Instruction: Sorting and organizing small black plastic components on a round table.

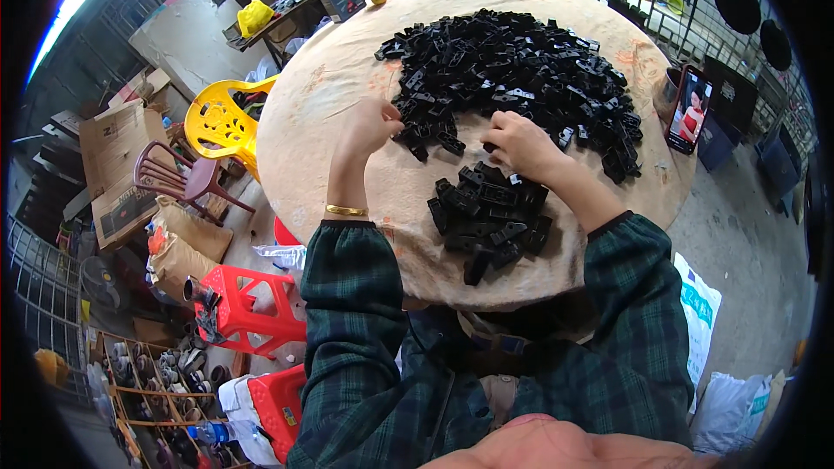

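A large heap of small black plastic parts (512, 69) spreads over the far half of a round table (321, 174) with a pale, stained cloth. A smaller pile of the same black parts (491, 213) lies nearer to me, by the front edge. My left hand (373, 126) is closed at the heap's left edge, its fingertips turned inward; what they hold is hidden. My right hand (523, 148) hovers between the two piles, its fingers pinched on a black plastic part (489, 148) that shows only partly.
A phone (689, 110) leans against a cup (667, 91) at the table's right edge. To the left stand a yellow chair (224, 122), a brown chair (193, 175) and a red stool (252, 308). White sacks (730, 408) lie at the lower right. A box (341, 0) sits on a side table beyond.
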Available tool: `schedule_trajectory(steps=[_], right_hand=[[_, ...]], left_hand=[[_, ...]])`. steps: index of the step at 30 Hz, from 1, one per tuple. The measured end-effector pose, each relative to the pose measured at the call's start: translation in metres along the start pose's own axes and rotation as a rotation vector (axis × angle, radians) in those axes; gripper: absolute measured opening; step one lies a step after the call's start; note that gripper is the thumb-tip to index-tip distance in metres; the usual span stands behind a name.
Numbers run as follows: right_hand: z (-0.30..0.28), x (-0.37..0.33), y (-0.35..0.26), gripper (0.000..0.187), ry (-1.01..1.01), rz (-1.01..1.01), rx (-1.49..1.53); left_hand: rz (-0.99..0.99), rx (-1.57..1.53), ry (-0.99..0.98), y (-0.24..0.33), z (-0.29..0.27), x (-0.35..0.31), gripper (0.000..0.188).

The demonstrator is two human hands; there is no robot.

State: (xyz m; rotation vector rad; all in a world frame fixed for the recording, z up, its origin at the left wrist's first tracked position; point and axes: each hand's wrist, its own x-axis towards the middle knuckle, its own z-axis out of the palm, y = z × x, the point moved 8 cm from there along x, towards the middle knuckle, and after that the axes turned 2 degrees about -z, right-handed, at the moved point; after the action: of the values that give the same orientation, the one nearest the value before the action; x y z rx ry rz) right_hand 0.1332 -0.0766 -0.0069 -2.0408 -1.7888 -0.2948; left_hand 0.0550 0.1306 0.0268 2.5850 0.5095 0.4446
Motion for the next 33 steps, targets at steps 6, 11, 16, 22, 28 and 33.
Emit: schedule_trajectory(steps=[6,11,16,22,28,33], right_hand=[[-0.016,-0.006,0.005,0.026,0.196,0.073,0.17],[-0.031,-0.01,0.009,0.026,0.33,0.153,0.51],[-0.023,-0.006,-0.008,0.026,0.239,0.237,1.068],[-0.042,-0.014,0.004,0.023,0.532,0.148,0.755],[-0.064,-0.018,0.002,0.021,0.677,0.116,0.513],[-0.063,-0.019,0.0,0.023,0.656,0.15,0.518]], left_hand=[[0.23,0.245,-0.2,0.029,0.042,-0.017,0.032],[0.105,0.147,-0.177,0.03,0.04,-0.008,0.022],[0.042,-0.203,0.14,0.051,0.032,-0.006,0.017],[0.039,-0.71,-0.147,0.102,0.088,-0.023,0.026],[0.02,-1.58,-0.602,0.122,0.1,-0.03,0.034],[-0.063,-1.647,-0.469,0.104,0.1,-0.028,0.033]])
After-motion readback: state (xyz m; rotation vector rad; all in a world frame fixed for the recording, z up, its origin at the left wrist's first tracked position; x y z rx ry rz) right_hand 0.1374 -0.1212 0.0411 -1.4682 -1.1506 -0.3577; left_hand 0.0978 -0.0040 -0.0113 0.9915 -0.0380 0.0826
